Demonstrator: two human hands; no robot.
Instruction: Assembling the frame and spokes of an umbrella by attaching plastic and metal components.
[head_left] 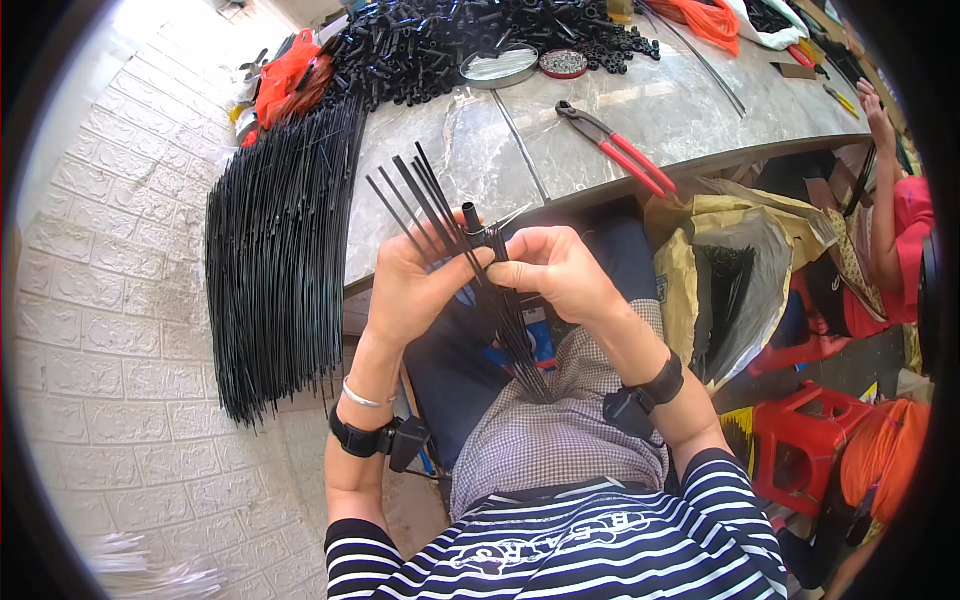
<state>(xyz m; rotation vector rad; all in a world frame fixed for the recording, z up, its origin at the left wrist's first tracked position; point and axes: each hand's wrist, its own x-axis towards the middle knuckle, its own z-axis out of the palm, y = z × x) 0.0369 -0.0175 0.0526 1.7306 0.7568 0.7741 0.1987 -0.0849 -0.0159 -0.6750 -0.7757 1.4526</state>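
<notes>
In front of my lap, both hands work close together around a short black tube-shaped hub (pixel 470 216) standing upright. My left hand (pixel 420 285) is closed round several thin black rods (pixel 424 190), whose upper ends fan out above its fingers. With thumb and forefinger, my right hand (pixel 560 275) pinches at the hub's lower side, by the rods gathered there. More of the rods (pixel 515 345) hang below the hands onto a checked apron (pixel 560 440). A thin pale wire (pixel 517 213) sticks out toward the table from the hub. The fingertips hide where rods and hub meet.
Red-handled pliers (pixel 625 158) lie on the grey table (pixel 420 130). Behind are heaped black plastic parts (pixel 440 45), a dish of silvery wires (pixel 500 66) and a small red dish (pixel 563 64). Long black rods (pixel 285 260) overhang the left edge. A sack (pixel 680 270) and co-worker's hand (pixel 878 118) are right.
</notes>
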